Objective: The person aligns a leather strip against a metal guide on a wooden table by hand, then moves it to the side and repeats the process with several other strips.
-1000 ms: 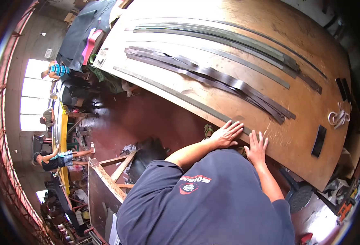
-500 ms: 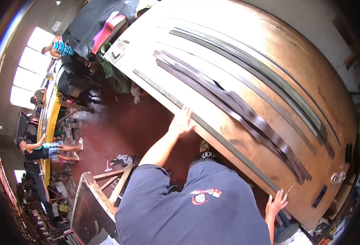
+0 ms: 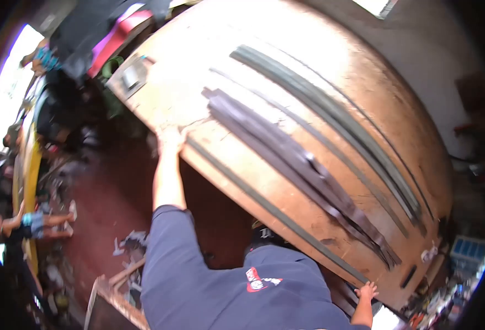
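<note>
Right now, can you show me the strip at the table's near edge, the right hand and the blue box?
Strip (image 3: 282, 216): head view, about halfway along.
Right hand (image 3: 367, 290): head view, back of the hand.
Blue box (image 3: 469, 248): head view, upper part.

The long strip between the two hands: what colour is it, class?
The long strip is dark grey, slightly greenish; it shows best in the head view.
</note>
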The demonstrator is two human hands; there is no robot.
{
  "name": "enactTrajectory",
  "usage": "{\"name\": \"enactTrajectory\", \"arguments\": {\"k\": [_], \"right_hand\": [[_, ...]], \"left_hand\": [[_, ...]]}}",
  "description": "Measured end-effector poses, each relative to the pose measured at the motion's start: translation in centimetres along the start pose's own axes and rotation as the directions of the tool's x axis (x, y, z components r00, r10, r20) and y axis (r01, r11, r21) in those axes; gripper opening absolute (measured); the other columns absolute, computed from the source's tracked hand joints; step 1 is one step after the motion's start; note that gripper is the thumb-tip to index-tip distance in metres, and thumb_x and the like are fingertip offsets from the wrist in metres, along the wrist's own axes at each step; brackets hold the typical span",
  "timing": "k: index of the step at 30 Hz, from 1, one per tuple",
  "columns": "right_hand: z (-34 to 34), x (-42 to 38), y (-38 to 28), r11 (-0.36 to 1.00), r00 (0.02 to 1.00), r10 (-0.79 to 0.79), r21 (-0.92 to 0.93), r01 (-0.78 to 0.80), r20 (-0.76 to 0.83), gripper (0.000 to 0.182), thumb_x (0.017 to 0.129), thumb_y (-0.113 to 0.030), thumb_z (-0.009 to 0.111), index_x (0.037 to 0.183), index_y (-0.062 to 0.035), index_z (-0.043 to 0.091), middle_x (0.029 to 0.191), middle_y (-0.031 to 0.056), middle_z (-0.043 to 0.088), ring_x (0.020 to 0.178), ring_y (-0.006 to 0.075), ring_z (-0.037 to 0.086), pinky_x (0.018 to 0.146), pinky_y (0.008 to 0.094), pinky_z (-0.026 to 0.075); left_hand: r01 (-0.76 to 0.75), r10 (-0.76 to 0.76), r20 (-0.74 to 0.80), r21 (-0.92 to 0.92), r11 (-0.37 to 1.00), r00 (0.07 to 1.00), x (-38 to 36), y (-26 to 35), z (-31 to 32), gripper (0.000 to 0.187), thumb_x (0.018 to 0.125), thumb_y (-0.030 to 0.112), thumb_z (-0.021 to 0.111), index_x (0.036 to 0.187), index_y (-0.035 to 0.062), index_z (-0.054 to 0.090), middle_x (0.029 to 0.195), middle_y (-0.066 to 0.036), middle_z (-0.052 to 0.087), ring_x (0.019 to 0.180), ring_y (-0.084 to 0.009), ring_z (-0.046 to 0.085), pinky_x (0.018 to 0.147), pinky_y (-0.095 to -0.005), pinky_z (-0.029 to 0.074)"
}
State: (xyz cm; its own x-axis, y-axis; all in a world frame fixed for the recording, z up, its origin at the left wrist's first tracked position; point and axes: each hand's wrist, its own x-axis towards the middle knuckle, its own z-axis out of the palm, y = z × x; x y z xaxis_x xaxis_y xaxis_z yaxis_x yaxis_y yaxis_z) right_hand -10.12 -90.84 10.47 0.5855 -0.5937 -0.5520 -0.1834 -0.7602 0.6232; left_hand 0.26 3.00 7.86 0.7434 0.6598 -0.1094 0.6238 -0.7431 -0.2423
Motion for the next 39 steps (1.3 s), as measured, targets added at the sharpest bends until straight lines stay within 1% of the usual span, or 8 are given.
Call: {"name": "enactTrajectory", "arguments": {"k": [4,10,15,16,17,23,34,39], "right_hand": [[-2.1,-2.4,-4.1,0.966,0.973,0.22,0.151,-0.209,-0.065,0.07,0.076,-0.028,0.068,0.139,-0.0102,0.043,0.15,0.0133,0.033,0.138,0.0327,0.03,0.108,0.0577,0.022],[-5.2,-10.0,-13.9,0.784,0.565,-0.132,0.264,0.563,-0.814,0.053,0.071,-0.021,0.064,0.117,0.0016,0.051,0.119,0.02,0.052,0.113,0.0374,0.047,0.091,0.051,0.039],[-3.8,-13.6,-19.3,0.583,0.464,-0.529,0.092,0.807,-0.71,0.071,0.095,-0.044,0.049,0.147,-0.0011,0.028,0.156,0.0169,0.023,0.146,0.0324,0.017,0.116,0.0497,0.019],[-3.7,-14.0,-19.4,0.519,0.396,-0.571,0.057,0.853,-0.719,0.071,0.096,-0.043,0.047,0.149,-0.0015,0.024,0.157,0.0163,0.02,0.147,0.0311,0.016,0.117,0.0491,0.018],[-2.9,-13.3,-20.0,0.449,0.306,-0.566,0.024,0.893,-0.765,0.072,0.097,-0.045,0.046,0.15,-0.0037,0.022,0.158,0.0147,0.018,0.147,0.0284,0.016,0.116,0.0499,0.019],[-2.3,-11.8,-21.5,0.343,0.126,-0.605,-0.115,0.932,-0.787,0.074,0.098,-0.048,0.042,0.152,-0.0054,0.017,0.16,0.0107,0.014,0.148,0.0276,0.013,0.118,0.0501,0.015],[7.3,-3.4,-3.8,0.714,0.539,-0.386,0.128,0.688,-0.749,0.079,0.095,-0.061,0.037,0.151,-0.0075,0.023,0.159,0.0098,0.019,0.147,0.0291,0.014,0.116,0.0541,0.014],[13.1,3.2,7.7,0.684,0.66,-0.134,0.412,0.601,-0.739,0.079,0.092,-0.06,0.042,0.15,-0.0094,0.028,0.158,0.0051,0.022,0.146,0.0333,0.016,0.117,0.056,0.01]], "left_hand": [[0.091,-0.09,0.008,-0.154,0.984,0.996,-0.1,0.0,0.7,0.079,0.093,0.057,0.045,0.148,0.0021,0.029,0.157,-0.017,0.024,0.144,-0.0287,0.024,0.115,-0.0479,0.02],[0.092,-0.086,0.053,-0.127,0.988,0.995,0.5,-0.3,2.0,0.08,0.094,0.055,0.044,0.152,0.0053,0.019,0.159,-0.017,0.015,0.148,-0.0312,0.013,0.116,-0.0521,0.015],[0.089,-0.089,0.014,-0.044,0.995,0.996,0.0,0.1,0.5,0.082,0.092,0.058,0.046,0.151,0.0051,0.024,0.159,-0.018,0.013,0.147,-0.0351,0.01,0.114,-0.0609,0.011],[-0.16,0.164,-0.571,0.059,0.985,0.804,3.3,-1.3,9.3,0.075,0.092,0.063,0.038,0.133,0.0018,0.053,0.14,-0.027,0.045,0.123,-0.0546,0.042,0.09,-0.0747,0.034],[-0.174,0.17,-0.601,0.051,0.983,0.781,3.1,2.9,6.8,0.075,0.092,0.063,0.038,0.133,0.0018,0.053,0.14,-0.027,0.045,0.123,-0.0546,0.042,0.09,-0.0747,0.034],[-0.861,0.878,-0.124,-0.297,0.412,0.463,-20.7,24.4,3.5,0.089,0.086,0.064,0.05,0.147,0.0028,0.03,0.156,-0.021,0.019,0.144,-0.0388,0.015,0.109,-0.0657,0.013],[-0.909,0.914,0.032,-0.101,0.405,0.404,-41.6,27.0,-7.9,0.08,0.096,0.047,0.045,0.15,-0.004,0.015,0.158,-0.021,0.013,0.147,-0.0358,0.011,0.116,-0.0568,0.012],[-0.905,0.888,-0.199,-0.198,0.377,0.414,-39.1,28.9,1.4,0.094,0.083,0.056,0.058,0.148,-0.002,0.022,0.156,-0.024,0.018,0.146,-0.0379,0.013,0.113,-0.063,0.013]]}}
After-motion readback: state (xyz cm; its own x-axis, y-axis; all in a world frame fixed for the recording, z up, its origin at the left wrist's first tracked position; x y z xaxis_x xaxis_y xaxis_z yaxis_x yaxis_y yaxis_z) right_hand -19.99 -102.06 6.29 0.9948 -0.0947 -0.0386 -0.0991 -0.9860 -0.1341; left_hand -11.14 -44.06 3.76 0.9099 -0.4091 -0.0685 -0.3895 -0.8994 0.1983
